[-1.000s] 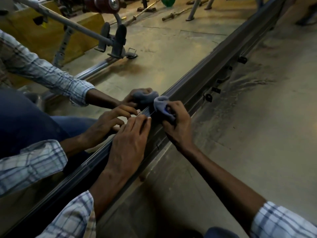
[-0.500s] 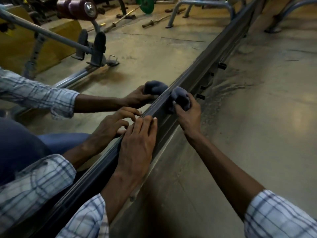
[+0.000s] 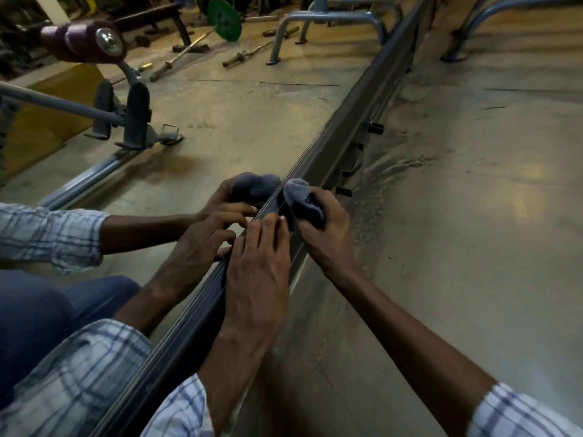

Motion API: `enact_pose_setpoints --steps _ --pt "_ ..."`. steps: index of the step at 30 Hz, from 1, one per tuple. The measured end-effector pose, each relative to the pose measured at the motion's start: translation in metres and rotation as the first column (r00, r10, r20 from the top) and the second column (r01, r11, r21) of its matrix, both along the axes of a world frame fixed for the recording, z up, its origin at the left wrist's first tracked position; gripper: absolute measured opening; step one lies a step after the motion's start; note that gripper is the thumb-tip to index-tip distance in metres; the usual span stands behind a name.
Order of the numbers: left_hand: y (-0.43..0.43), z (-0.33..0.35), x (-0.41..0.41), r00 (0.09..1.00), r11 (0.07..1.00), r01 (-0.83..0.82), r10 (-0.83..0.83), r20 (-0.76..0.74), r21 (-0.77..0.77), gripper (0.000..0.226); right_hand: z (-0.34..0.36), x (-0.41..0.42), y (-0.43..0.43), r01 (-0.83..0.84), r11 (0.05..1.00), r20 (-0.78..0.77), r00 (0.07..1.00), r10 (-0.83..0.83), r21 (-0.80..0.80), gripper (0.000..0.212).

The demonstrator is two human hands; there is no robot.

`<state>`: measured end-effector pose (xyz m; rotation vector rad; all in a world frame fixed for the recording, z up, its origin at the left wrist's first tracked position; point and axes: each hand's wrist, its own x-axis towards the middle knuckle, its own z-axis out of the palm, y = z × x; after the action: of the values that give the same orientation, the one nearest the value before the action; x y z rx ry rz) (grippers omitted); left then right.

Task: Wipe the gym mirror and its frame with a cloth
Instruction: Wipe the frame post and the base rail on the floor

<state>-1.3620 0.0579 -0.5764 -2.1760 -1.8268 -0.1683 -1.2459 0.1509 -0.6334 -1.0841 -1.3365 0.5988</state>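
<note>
The dark metal frame [image 3: 347,121] runs diagonally from bottom left to top right along the foot of the mirror [image 3: 236,115], which fills the left side. My right hand [image 3: 328,234] grips a bunched grey-blue cloth [image 3: 299,197] and holds it against the frame's edge. My left hand [image 3: 255,272] lies flat on the frame just below the cloth, fingers straight and pointing up the rail. Both hands and the cloth are doubled as reflections in the glass.
Concrete floor [image 3: 473,216] with a dusty streak lies right of the frame. Small black brackets [image 3: 375,127] stick out of the frame's floor side. Blue tube legs [image 3: 467,36] stand at top right. The mirror reflects a bench, barbells and a green weight plate.
My right hand slid the cloth up the frame away from my left hand, then back down close to its fingertips. My left hand stayed flat on the frame.
</note>
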Motion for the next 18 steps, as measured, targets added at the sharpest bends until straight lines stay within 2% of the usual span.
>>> enact_pose_setpoints --steps 3,8,12,15,18 --pt "0.009 0.004 0.011 1.0 0.998 -0.027 0.028 0.01 -0.058 0.093 0.008 0.015 0.025 0.053 0.994 -0.078 0.995 -0.06 -0.094 0.03" --pt "0.027 0.009 0.024 0.995 0.996 0.027 -0.019 0.094 -0.087 0.086 0.02 0.026 0.044 0.037 0.991 -0.004 0.999 -0.037 -0.13 0.03" --pt "0.048 0.018 0.033 0.994 0.99 0.012 0.004 0.114 -0.138 0.09 0.033 0.037 0.069 0.094 0.972 -0.049 0.993 -0.107 -0.215 0.03" --pt "0.062 0.021 0.04 0.997 0.979 -0.014 0.029 0.075 -0.202 0.091 0.045 0.042 0.077 0.113 0.956 -0.014 0.992 -0.121 -0.269 0.033" --pt "0.075 0.024 0.044 0.997 0.95 -0.063 0.071 0.015 -0.307 0.097 0.04 0.039 0.067 0.094 0.97 0.051 0.995 -0.084 -0.222 0.027"
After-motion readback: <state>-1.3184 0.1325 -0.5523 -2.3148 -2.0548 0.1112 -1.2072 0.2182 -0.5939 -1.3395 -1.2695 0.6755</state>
